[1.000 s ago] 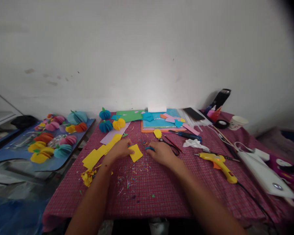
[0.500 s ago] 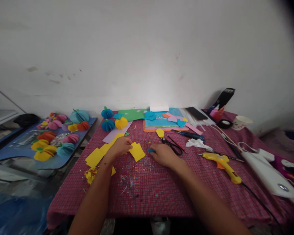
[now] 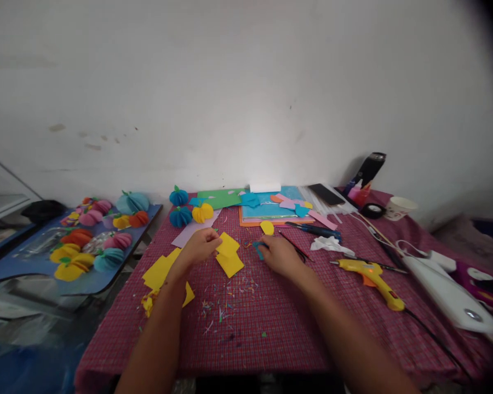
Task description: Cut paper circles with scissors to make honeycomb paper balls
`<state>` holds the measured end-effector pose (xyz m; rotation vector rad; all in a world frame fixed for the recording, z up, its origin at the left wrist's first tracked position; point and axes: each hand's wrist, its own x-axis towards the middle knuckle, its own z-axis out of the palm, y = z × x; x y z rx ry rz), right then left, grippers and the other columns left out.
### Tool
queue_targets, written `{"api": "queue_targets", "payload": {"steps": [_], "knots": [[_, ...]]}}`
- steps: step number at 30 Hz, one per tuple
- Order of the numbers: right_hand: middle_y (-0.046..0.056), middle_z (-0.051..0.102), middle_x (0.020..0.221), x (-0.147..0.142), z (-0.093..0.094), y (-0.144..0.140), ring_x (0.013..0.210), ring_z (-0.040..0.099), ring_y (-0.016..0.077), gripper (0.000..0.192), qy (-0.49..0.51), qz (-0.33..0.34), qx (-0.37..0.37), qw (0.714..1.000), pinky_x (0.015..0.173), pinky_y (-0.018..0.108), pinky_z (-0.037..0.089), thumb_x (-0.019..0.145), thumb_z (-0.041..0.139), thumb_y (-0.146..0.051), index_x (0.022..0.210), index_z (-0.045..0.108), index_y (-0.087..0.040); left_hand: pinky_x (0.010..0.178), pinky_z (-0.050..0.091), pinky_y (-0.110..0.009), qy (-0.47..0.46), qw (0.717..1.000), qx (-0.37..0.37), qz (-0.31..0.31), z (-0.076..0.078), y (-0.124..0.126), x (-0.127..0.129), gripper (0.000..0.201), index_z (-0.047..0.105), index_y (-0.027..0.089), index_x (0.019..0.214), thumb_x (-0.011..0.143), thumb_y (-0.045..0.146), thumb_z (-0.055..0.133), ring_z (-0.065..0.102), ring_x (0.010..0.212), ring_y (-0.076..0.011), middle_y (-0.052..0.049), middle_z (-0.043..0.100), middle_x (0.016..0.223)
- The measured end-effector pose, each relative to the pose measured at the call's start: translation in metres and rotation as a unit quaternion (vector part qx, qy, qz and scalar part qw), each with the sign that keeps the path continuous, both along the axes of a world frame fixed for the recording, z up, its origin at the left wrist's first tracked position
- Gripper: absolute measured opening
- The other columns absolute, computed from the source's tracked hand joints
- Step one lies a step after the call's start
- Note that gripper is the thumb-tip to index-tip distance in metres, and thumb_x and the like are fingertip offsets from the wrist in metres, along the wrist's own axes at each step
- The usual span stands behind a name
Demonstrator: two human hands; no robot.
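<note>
Way over on the left, a low blue side table (image 3: 8, 268) is carrying a bunch of finished folded-paper fruit balls (image 3: 86, 241) in pink, orange, yellow and teal. Moving in, loose yellow paper offcuts (image 3: 158, 271) are lying on the red-checked tabletop (image 3: 271, 328), just beside the left forearm.

The left hand (image 3: 199, 244) is pinching the corner of a small yellow paper square (image 3: 229, 244), fingers closed on its left edge, and that square is sitting on top of a second yellow square (image 3: 231, 265) right in the middle of the cloth. For this bit I'd say keep the pinch right at the edge so the sheet is staying flat and the two squares are lining up before anything gets cut or folded.

The right hand (image 3: 280, 254) is curling around something small and teal (image 3: 258, 249) at its fingertips; too small for me to tell exactly what it is, but the fingers are mostly closed on it. Black-handled scissors (image 3: 298, 253) are lying partly under that hand, so they're in easy reach.

Further right, a yellow hot glue gun (image 3: 372, 276) is resting on the cloth, so I'd be keeping sleeves and paper scraps away from its nozzle. A white paper cup (image 3: 399, 207) is standing near the far right corner.
</note>
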<state>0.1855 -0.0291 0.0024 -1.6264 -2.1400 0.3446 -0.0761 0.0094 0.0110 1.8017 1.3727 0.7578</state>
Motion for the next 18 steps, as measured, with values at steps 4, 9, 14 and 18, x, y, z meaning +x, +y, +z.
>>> {"api": "queue_targets", "payload": {"steps": [4, 9, 14, 18], "knots": [[0.001, 0.063, 0.070, 0.012, 0.008, 0.005, 0.064, 0.055, 0.0149, 0.025, 0.207, -0.019, 0.020, 0.978, 0.059, 0.024, 0.038, 0.088, 0.053, -0.036, 0.071, 0.060, -0.019, 0.044, 0.039, -0.022, -0.160, 0.985, -0.014, 0.055, -0.007, -0.007, 0.029, 0.024, 0.055, 0.017, 0.081, 0.078, 0.040, 0.061, 0.054, 0.044, -0.0122, 0.001, 0.061, 0.055], [-0.002, 0.056, 0.065, 0.016, 0.009, 0.005, 0.055, 0.048, 0.0118, 0.030, 0.453, 0.004, -0.050, 0.890, 0.053, 0.023, 0.039, 0.083, 0.059, -0.049, 0.075, 0.061, -0.020, 0.046, 0.044, -0.022, -0.243, 0.968, -0.016, 0.058, -0.021, -0.017, 0.062, 0.028, 0.055, 0.017, 0.081, 0.078, 0.043, 0.064, 0.059, 0.049, -0.0134, -0.001, 0.064, 0.058], [-0.001, 0.057, 0.063, 0.013, 0.005, 0.004, 0.054, 0.048, 0.0117, 0.033, 0.417, 0.063, -0.157, 0.893, 0.051, 0.023, 0.039, 0.075, 0.067, -0.051, 0.072, 0.064, -0.018, 0.049, 0.047, -0.024, -0.270, 0.961, -0.059, 0.015, -0.023, -0.025, 0.072, 0.028, 0.056, 0.017, 0.081, 0.077, 0.041, 0.068, 0.060, 0.051, -0.0135, -0.001, 0.065, 0.060], [-0.001, 0.055, 0.060, 0.015, 0.007, 0.004, 0.053, 0.047, 0.0108, 0.033, 0.361, 0.054, -0.112, 0.924, 0.049, 0.021, 0.037, 0.079, 0.065, -0.048, 0.067, 0.061, -0.017, 0.052, 0.048, -0.024, -0.297, 0.945, -0.132, -0.034, -0.026, -0.026, 0.072, 0.030, 0.060, 0.015, 0.086, 0.075, 0.040, 0.070, 0.062, 0.055, -0.0131, -0.002, 0.066, 0.066]]}}
